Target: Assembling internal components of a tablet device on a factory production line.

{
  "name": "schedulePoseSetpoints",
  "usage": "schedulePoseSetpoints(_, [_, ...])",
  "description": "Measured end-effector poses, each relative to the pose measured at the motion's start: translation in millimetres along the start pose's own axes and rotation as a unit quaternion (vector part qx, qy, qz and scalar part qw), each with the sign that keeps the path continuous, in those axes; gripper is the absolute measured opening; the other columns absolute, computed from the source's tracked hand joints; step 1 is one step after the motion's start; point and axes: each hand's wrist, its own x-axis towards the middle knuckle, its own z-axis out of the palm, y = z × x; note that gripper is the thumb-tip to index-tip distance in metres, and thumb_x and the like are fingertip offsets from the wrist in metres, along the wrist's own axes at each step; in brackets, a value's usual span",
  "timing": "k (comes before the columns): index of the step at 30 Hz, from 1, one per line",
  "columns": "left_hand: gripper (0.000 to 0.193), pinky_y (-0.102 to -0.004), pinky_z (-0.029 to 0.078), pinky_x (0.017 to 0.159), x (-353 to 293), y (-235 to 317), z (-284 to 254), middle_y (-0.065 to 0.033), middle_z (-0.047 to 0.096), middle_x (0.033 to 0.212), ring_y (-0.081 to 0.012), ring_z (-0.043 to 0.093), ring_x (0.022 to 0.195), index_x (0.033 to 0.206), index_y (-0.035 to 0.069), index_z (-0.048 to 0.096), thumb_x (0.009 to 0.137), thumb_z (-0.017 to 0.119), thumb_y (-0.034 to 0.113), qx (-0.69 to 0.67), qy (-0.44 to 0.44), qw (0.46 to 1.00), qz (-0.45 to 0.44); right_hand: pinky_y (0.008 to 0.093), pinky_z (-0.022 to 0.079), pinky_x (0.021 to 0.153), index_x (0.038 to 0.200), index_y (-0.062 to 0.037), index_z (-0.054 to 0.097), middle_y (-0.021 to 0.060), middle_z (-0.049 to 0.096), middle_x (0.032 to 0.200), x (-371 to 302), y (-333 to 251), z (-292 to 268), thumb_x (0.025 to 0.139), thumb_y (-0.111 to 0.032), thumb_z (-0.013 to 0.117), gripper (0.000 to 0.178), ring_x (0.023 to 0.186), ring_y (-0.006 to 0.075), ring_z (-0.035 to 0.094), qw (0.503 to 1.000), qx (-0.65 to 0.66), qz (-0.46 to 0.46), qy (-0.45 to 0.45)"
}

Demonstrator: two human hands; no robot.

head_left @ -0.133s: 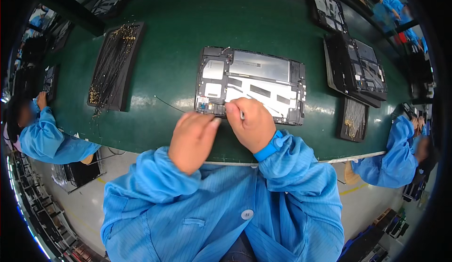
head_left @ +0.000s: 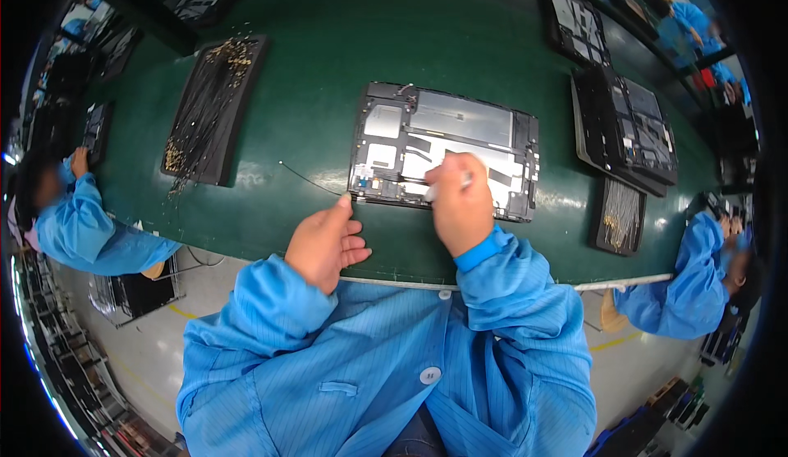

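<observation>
One black cable (head_left: 305, 179) could be snagging, my left hand (head_left: 320, 242), grip unclear, crowding it; my right hand (head_left: 461, 211) is clasping a pale object (head_left: 466, 180).

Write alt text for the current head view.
A person's right hand, holding a blurred pale object, is over an opened flat device on a green table; the left hand is at its near-left corner, beside a thin black cable.

Left grip (head_left: 324, 245) drawn off to near left corner of opened device (head_left: 460, 116), rolled thumb-up, right grip (head_left: 464, 211) shifted rightward over device.
</observation>
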Motion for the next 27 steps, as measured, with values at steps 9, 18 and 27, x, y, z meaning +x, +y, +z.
schedulePoseSetpoints(9, [0.035,-0.0338,0.043,0.061,44,12,13,-0.0143,0.056,0.070,-0.0236,0.053,0.065,0.083,0.000,0.055,0.077,0.049,0.033,0.250,0.099,0.961,0.068,0.0214,0.043,0.048,0.098,0.0003,0.041,0.0085,0.055,0.074,1,-3,-13,0.083,-0.035,0.042,0.038,0.056,0.0104,0.051,0.975,0.188,0.120,0.027])
schedulePoseSetpoints(18, [0.030,-0.0197,0.037,0.046,-27,-18,17,-0.0033,0.050,0.072,-0.0081,0.046,0.055,0.096,0.001,0.053,0.082,0.045,0.025,0.214,-0.080,0.972,0.053,0.0218,0.044,0.051,0.104,-0.0004,0.040,0.0101,0.056,0.079,0,-1,-18,0.082,-0.038,0.042,0.044,0.066,0.0110,0.052,0.974,0.201,0.105,0.008])
schedulePoseSetpoints(27, [0.027,-0.0191,0.037,0.044,-25,-21,26,-0.0030,0.048,0.074,-0.0078,0.045,0.054,0.097,0.002,0.050,0.082,0.045,0.023,0.093,-0.061,0.993,-0.027,0.0228,0.044,0.055,0.113,-0.0023,0.037,0.0108,0.057,0.086,0,-2,-19,0.083,-0.039,0.040,0.047,0.070,0.0118,0.053,0.972,0.193,0.128,-0.032])
